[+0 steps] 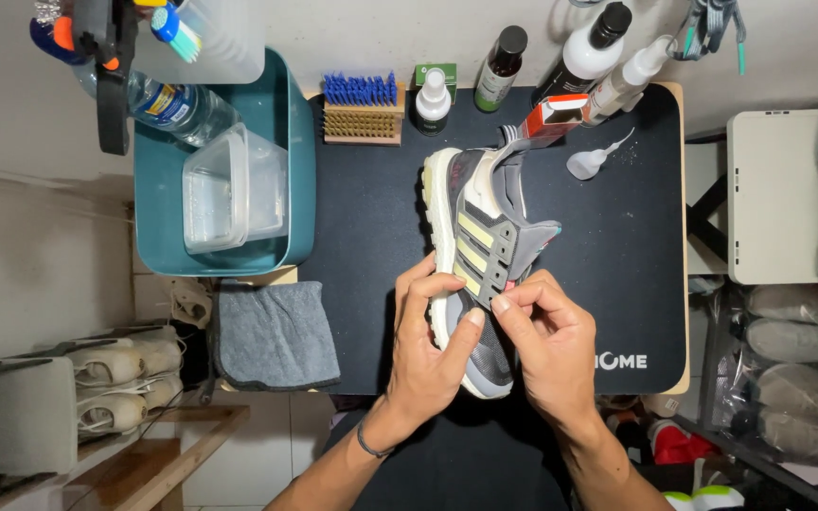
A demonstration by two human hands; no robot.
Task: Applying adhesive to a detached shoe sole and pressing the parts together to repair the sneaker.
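Shoe (481, 248) lies mid-mat (371, 218), toe at 6 o'clock, my left hand (428, 355) clamped around its sole while my right hand (549, 343) pinches at the eyelets, best worked with small, steady pulls, I judge.

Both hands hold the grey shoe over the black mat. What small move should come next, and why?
Probably tilt the shoe so its eyelets face up. The left hand grips the sole side while the right hand pinches at the lowest eyelets, and no lace shows in them. The brushes and bottles lie untouched behind.
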